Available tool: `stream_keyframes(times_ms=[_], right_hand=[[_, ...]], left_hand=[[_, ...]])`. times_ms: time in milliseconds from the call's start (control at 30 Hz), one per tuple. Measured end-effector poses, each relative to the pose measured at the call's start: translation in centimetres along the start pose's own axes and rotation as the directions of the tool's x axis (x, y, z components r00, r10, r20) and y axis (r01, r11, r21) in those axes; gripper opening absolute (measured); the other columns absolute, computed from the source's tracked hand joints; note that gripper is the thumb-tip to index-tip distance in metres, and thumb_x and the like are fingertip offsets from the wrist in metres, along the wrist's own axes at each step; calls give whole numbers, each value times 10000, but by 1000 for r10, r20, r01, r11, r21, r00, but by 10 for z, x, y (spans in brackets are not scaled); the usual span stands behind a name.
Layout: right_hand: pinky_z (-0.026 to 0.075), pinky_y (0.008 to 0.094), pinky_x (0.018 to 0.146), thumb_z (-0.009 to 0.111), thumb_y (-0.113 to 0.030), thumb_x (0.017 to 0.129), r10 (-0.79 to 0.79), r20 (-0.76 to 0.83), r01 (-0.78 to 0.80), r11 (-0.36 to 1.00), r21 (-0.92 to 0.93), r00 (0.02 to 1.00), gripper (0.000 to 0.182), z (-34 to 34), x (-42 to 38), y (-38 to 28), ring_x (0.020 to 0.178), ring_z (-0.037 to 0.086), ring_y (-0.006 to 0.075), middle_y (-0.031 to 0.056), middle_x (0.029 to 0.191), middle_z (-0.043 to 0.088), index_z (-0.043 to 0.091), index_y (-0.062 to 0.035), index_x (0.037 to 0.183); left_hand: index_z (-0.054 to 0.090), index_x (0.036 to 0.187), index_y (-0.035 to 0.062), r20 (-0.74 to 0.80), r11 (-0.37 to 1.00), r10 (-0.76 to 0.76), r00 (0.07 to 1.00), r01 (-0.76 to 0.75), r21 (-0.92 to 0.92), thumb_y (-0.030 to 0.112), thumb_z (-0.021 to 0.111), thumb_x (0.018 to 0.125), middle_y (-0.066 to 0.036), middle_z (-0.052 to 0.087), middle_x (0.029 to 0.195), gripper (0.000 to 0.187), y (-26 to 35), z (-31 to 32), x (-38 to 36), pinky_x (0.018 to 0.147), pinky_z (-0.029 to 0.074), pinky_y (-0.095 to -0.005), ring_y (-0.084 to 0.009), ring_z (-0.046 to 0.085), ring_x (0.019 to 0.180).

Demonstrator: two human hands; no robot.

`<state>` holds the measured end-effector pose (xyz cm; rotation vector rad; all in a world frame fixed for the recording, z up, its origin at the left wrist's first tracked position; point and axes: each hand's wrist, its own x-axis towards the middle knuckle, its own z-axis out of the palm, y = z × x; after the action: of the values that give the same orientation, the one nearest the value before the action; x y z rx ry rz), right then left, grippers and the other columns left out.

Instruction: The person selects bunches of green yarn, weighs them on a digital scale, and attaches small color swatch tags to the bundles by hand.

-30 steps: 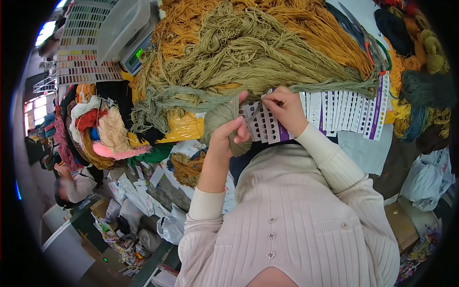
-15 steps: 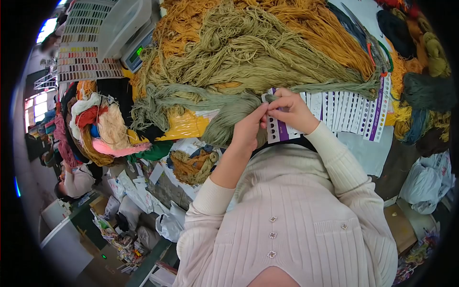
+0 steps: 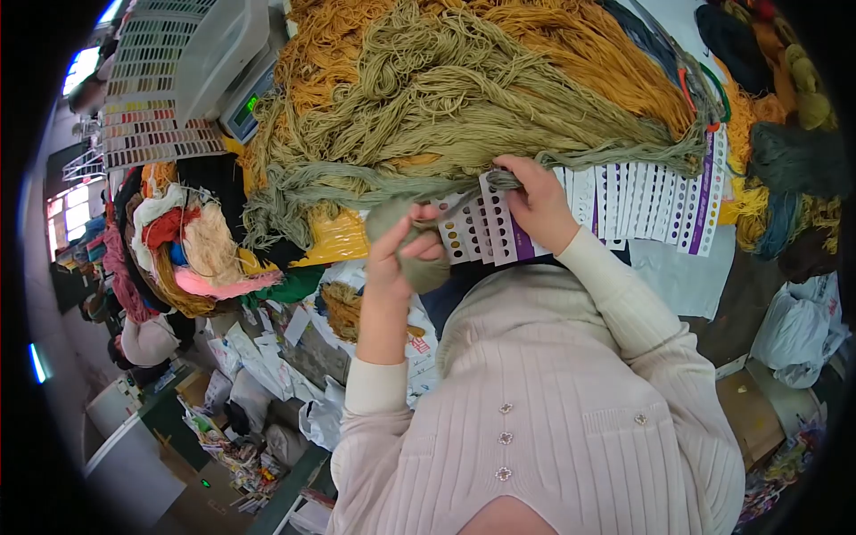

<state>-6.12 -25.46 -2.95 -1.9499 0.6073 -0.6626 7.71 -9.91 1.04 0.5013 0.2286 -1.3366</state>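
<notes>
My right hand point(image 3: 539, 201) pinches a grey-green strand of yarn at the top of a white card with punched holes point(image 3: 496, 227). More such cards, some with purple bands, lie fanned out on both sides of it. My left hand point(image 3: 408, 250) is away from the cards, its fingers apart, beside a blurred grey-green hank point(image 3: 423, 270) that hangs partly behind it. Whether the hand touches that yarn I cannot make out. Above both hands spreads a large heap of olive-green yarn point(image 3: 446, 107).
Orange yarn point(image 3: 571, 45) lies behind the green heap. Scissors point(image 3: 687, 85) rest at the upper right. A scale point(image 3: 242, 107) and a colour chart point(image 3: 156, 71) are at the upper left. Mixed hanks point(image 3: 201, 241) lie at the left. Another person point(image 3: 147, 339) is at the far left.
My left hand has moved left and down from the card, and its fingers have spread. The grey-green hank has shifted left, showing more cards. My right hand stays near the card's top.
</notes>
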Motion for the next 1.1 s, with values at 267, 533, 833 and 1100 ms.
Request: stream_keyframes(times_ms=[267,533,833,1100], right_hand=[[402,255,549,484,37,640,191,35,-194,976,97,981,366,-2,-1,-4,600,520,208,113,776,540,452,-40,997],[315,132,477,474,70,699,389,179,-399,617,678,904,275,-10,-1,-4,544,388,2,-37,656,449,460,-33,953],[316,128,491,468,72,692,340,145,-362,757,544,929,259,-3,-4,7,558,376,2,-40,691,462,504,-43,921],[335,207,512,579,-53,670,208,210,-267,913,309,955,112,-2,11,-5,551,420,73,5,661,483,614,-70,775]], left_hand=[[456,1004,-39,-105,826,2,995,57,561,25,522,662,-52,504,787,355,35,27,-19,451,284,-190,-57,346,443],[479,824,17,-72,843,-136,988,153,515,89,505,722,12,397,643,128,36,23,-9,467,261,-199,-33,300,429],[502,942,43,-129,990,-39,991,56,130,123,395,839,61,366,532,169,21,6,12,475,277,-190,-25,305,416],[439,1088,16,-201,987,-27,979,57,148,124,438,806,46,384,513,302,2,14,9,479,288,-193,-43,312,416]])
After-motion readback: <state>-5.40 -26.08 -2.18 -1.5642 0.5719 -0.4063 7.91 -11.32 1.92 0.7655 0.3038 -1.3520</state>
